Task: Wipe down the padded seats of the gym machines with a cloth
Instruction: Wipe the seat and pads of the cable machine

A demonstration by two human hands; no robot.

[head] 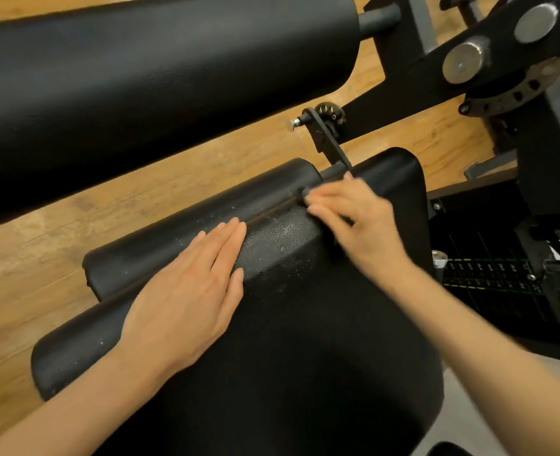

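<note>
Wiping the seat pad (281, 324) seam, mid-task.
Left hand (186, 291) flat, fingers straight; right hand (357, 225) blurred, fingers' grip unclear, cloth unseen; next, the droplets.

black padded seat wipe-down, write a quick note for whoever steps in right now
Left hand: flat, fingers straight, pressing on the black textured padded seat.
Right hand: blurred, at the seam between the seat and the smaller black pad ahead of it, fingers curled round something small and dark; whether it is the cloth cannot be told.
Done: unclear; pale specks show on the seat near the seam.
Left: clear the specks, wipe the rest of the seat, the small pad and the large black roller pad.
</note>
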